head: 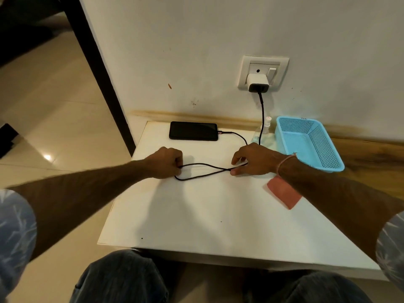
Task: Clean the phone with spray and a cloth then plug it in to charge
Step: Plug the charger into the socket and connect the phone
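While the phone [193, 131] lies plugged in at upper centre, the left hand [167, 162] and right hand [253, 159] each pinch the cable [203, 170] loop mid-frame.

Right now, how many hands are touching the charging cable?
2. The left hand grips the loop end of the cable on the white table; the right hand pinches it where the strands cross, beside the blue basket.

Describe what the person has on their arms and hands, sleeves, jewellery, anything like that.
Both forearms are bare. Short sleeves in grey-blue fabric with a pale leafy or branch-like print end near the elbows. A thin pink thread band circles the wrist of the right hand. The left hand shows no rings, watch or gloves.
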Demonstrator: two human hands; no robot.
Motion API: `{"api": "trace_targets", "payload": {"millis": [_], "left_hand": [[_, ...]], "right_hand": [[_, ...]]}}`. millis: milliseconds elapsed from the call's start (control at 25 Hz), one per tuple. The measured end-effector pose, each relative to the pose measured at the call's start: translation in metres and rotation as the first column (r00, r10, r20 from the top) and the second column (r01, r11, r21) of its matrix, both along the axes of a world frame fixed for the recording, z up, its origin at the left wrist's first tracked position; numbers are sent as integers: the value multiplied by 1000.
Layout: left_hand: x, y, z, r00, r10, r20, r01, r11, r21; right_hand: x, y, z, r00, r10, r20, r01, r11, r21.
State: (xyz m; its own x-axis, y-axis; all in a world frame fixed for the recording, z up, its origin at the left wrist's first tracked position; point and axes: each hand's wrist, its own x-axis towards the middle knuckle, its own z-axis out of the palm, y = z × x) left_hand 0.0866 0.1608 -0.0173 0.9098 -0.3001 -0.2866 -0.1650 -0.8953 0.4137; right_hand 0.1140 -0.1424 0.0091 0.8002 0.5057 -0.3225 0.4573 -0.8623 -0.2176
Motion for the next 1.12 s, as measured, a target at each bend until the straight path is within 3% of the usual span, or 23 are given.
{"api": "trace_targets", "payload": {"millis": [160, 520, 680, 800, 880, 1000, 1120], "left_hand": [[21, 45, -1, 989, 133, 63, -136, 990, 44], [51, 52, -21, 909, 365, 199, -364, 930, -45], [55, 49, -28, 887, 396, 239, -376, 918, -123], [52, 36, -30, 885, 311, 346, -271, 949, -158], [53, 20, -28, 894, 176, 411, -157, 984, -80], [70, -4, -23, 959, 13, 283, -52, 990, 130], [96, -16, -17, 985, -8, 170, -30, 975, 219]], "right_hand": [[0, 19, -11, 985, 135, 106, -126, 988, -92], [43, 45, -30, 926, -64, 371, 106, 990, -94], [46, 51, -43, 877, 18, 480, 83, 979, -189], [47, 52, -47, 843, 79, 533, 56, 971, -233], [47, 54, -47, 822, 133, 554, 20, 965, -261], [43, 55, -48, 778, 203, 595, -12, 951, -309], [43, 54, -49, 779, 191, 597, 9, 949, -316]]}}
